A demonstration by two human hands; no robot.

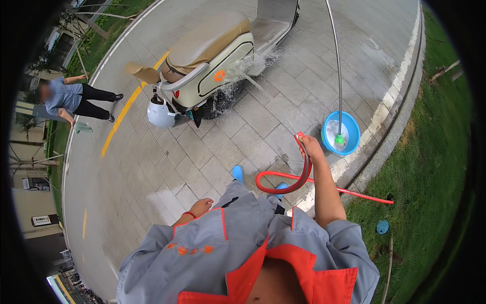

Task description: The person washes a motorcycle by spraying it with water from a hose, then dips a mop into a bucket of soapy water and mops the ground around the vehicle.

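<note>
My right hand (313,149) grips a red hose (279,189) close to its end. A jet of water shoots from it onto the lower side of a cream electric scooter (224,70) and splashes off near the footboard. The scooter has a tan seat cover (209,40). A pale blue helmet (161,113) hangs at its rear. The hose loops in front of my legs and runs off to the grass on the right. My left hand (201,207), with a red bracelet at the wrist, hangs by my side. Nothing shows in it, and its fingers are partly hidden.
A blue basin (355,131) with suds stands right of my right hand, a long-handled mop (338,76) upright in it. Beyond lie a stone curb (395,150) and grass (425,171). The paving (212,152) is wet. At left stands a person (70,97) holding a greenish cloth-like thing.
</note>
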